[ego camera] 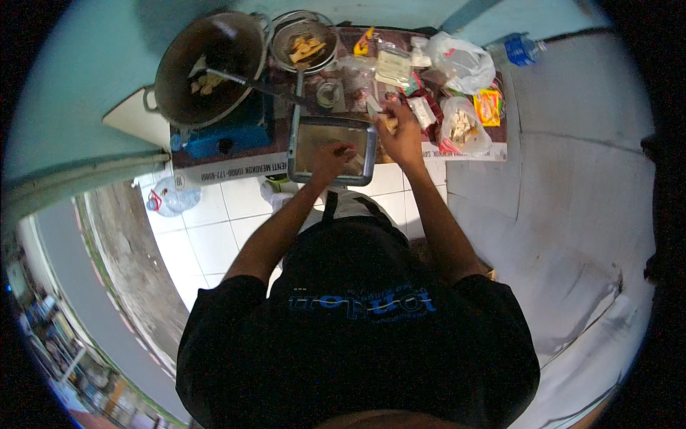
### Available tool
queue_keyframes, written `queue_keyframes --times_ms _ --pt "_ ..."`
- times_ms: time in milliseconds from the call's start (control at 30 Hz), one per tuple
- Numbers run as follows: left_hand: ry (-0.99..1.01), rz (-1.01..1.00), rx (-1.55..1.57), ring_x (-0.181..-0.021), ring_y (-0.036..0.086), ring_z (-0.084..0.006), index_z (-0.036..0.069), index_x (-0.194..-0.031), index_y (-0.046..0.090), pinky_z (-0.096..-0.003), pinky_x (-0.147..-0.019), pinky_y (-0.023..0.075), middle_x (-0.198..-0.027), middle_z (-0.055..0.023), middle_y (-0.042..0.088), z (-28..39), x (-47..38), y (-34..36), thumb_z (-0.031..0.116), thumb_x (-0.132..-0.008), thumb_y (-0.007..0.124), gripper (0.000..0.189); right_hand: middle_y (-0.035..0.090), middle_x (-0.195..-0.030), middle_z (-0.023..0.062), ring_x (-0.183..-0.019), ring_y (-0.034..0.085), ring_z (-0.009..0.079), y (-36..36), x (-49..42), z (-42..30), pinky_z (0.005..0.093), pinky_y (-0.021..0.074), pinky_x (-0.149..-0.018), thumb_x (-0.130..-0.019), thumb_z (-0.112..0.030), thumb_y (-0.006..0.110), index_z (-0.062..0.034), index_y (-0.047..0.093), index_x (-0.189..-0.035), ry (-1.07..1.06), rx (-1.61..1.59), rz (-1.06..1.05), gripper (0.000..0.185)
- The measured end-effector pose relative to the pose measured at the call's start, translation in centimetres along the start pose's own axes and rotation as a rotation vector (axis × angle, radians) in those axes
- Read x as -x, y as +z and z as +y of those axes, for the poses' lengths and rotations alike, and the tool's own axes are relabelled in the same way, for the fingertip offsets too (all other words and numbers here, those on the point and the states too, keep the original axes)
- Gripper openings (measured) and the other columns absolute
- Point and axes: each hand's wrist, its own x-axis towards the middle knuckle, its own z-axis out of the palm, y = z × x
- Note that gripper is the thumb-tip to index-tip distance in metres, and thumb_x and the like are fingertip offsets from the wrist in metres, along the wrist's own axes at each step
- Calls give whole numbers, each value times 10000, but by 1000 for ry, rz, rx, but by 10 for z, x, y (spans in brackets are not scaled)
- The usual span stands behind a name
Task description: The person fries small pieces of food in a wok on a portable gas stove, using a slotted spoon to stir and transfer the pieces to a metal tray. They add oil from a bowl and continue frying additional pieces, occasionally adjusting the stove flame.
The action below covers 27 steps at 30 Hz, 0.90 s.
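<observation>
A rectangular metal tray (292, 161) lies before me at the table's near edge. Over it, my left hand (336, 160) has its fingers drawn together around a small pale piece too blurred to name. My right hand (402, 128), just past the tray's right side, grips a small knife (373, 105) whose pale blade points up and left. Beside that hand is a light brown piece of food (390, 123). Beyond the tray stands a small glass jar (328, 94). To the right, a plastic bag (462, 128) holds cut pale pieces, near a white block in packaging (422, 111).
A large wok (161, 80) with food and a long-handled utensil sits on a blue stove (236, 142) at left. Behind the tray is a strainer (335, 45) with fried pieces. A plastic box (393, 67), a white plastic bag (463, 61) and a yellow packet (486, 107) crowd the right side.
</observation>
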Motion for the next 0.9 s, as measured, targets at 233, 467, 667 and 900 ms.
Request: queue_keyframes --times_ms 233,467,667,900 --pt "55 -232 181 -852 631 -128 2 -1079 667 -273 -770 512 -963 -84 684 83 -14 88 171 -877 705 265 725 -885 149 -739 698 199 -17 80 77 318 551 -637 -867 -240 705 3 648 -1144 462 -379 61 373" --pt "208 -323 119 -724 640 -98 15 -918 725 -260 -670 512 -780 -43 715 141 -103 209 76 -840 699 103 727 -788 124 -677 708 185 -83 63 155 297 559 -586 -866 -93 653 51 707 -988 516 -455 443 196" --pt "211 -361 -144 -693 663 -124 2 -865 731 -265 -634 511 -792 -78 729 160 -169 281 100 -812 736 111 724 -790 150 -693 720 235 -132 24 217 329 558 -654 -823 -78 663 -5 743 -895 535 -143 533 130" --pt "508 -367 -524 -658 638 -330 32 -877 715 -408 -589 456 -740 -205 651 151 -193 295 37 -780 575 170 719 -795 141 -700 709 260 -146 23 252 357 554 -684 -732 -69 698 -29 743 -872 511 61 519 152"
